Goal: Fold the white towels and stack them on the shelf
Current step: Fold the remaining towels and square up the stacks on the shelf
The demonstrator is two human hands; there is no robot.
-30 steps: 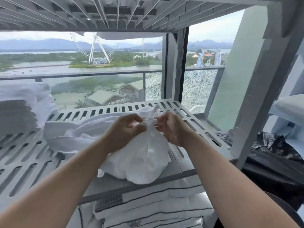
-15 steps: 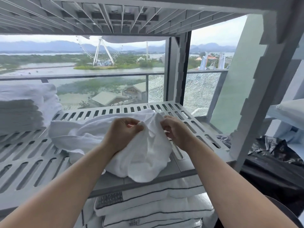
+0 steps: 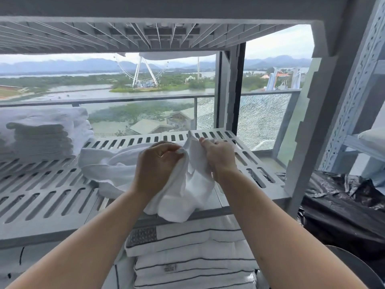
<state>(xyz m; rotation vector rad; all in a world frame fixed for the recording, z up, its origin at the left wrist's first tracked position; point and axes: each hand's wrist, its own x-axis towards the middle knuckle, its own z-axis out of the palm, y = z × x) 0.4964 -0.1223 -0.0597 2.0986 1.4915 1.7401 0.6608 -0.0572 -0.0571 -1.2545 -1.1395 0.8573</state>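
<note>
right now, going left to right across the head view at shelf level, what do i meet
stack of folded towels, left hand, right hand, grey shelf post, black plastic sheet. The loose white towel spans both hands, so it is left out.

Two hands (image 3: 155,163) (image 3: 218,157), one loose towel (image 3: 116,170), one folded stack (image 3: 41,138), one slatted shelf (image 3: 41,201)

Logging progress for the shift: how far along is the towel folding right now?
Done: a stack of folded towels sits on the shelf, at its left. In hand: left hand and right hand pinch a crumpled white towel, not yet folded. Left: fold it and add it to the stack.
</note>
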